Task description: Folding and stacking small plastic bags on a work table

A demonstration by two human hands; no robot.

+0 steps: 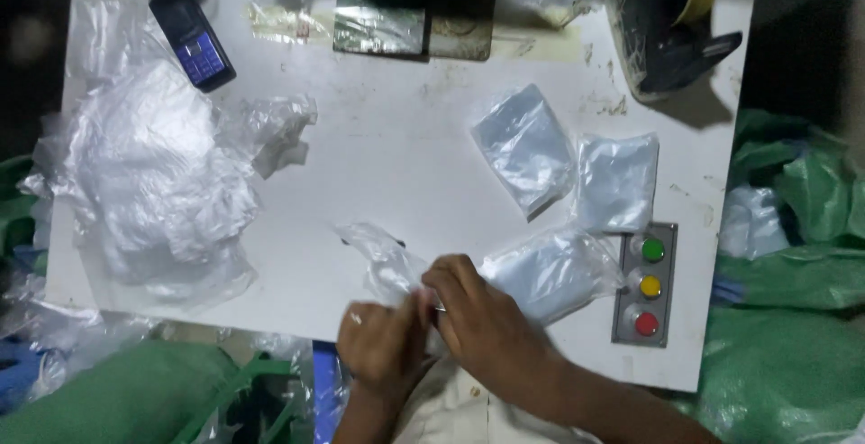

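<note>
Both grips were clenched on the same thing: the left hand (pixel 383 340) and the right hand (pixel 482 318) sat close together at the near edge of the white bench (pixel 396 155), pinching a crumpled clear plastic bag (pixel 383 259) between them. Fingers were curled tight, and the bag's loose end flared out up and to the left of the knuckles, lying on the bench.

Just beside the right hand, touching it or near enough, was a filled clear packet (pixel 554 273). Right of that was a small grey panel with three round buttons (pixel 649 286), green on top, yellow in the middle, red at the bottom.

Further out were two more flat packets, one (pixel 617 183) just above the panel and one (pixel 523 146) tilted next to it; they looked to be touching at the edges.

Way over on the left side was a big heap of crumpled clear plastic (pixel 153 183), with a smaller scrunched piece (pixel 275 128) beside it. At the far left corner lay a dark keypad phone (pixel 192 38). The far right corner had a dark tape dispenser (pixel 671 29) with a yellowish roll. Green sacks (pixel 793 318) were off the right edge of the bench.
</note>
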